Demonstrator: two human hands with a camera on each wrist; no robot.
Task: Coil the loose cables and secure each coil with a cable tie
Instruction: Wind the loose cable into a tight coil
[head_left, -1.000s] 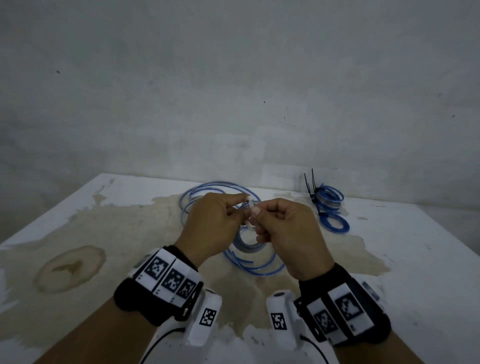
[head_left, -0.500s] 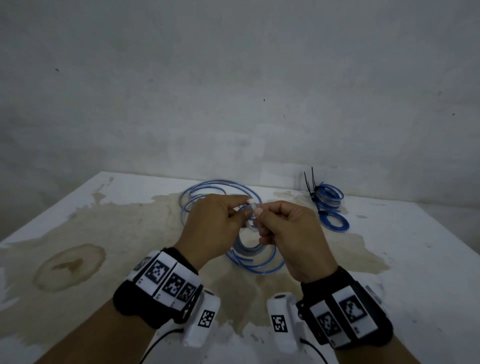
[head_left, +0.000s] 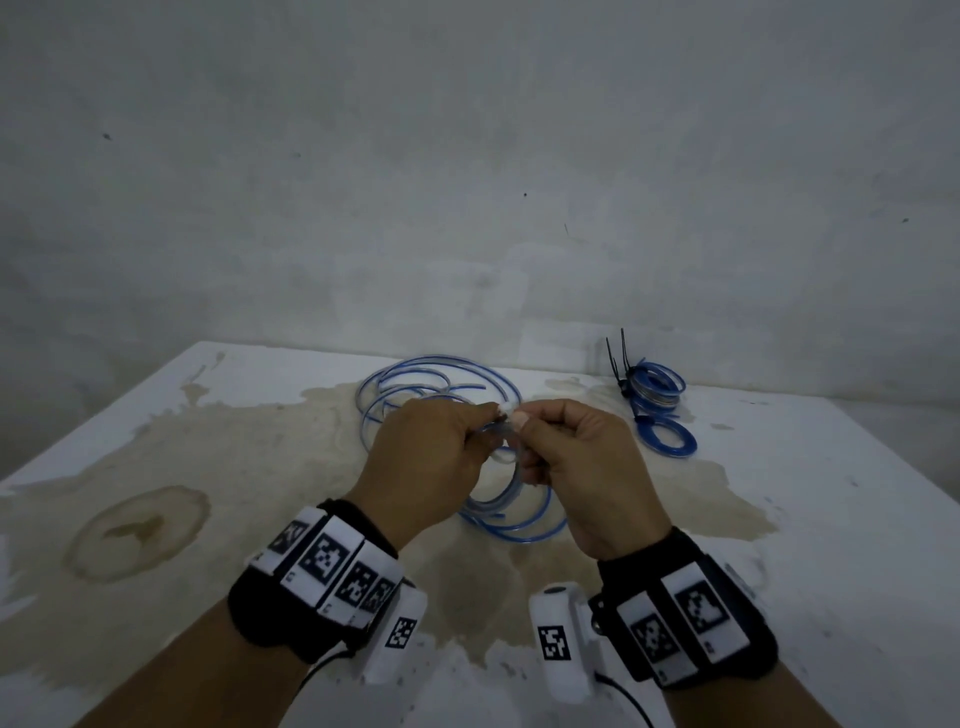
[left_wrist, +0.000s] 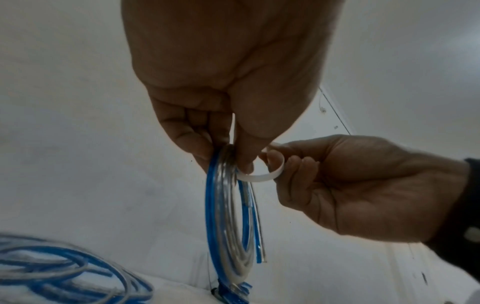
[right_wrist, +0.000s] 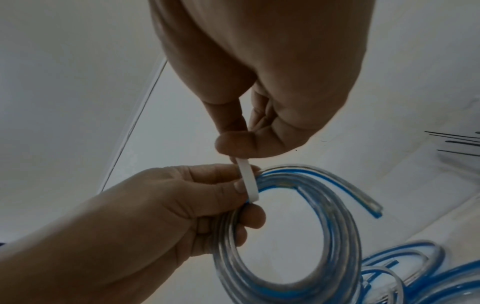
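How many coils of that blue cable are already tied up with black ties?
2, as far as the head view shows: one tied coil at the table's far right with black tie tails sticking up, and another tied coil lying just in front of it. Others could be hidden.

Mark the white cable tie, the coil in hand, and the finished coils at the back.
white cable tie (right_wrist: 249, 183): right wrist view, mid strap.
held coil (right_wrist: 345, 222): right wrist view, right arc.
tied coils (head_left: 655, 387): head view, upper coil's rim.
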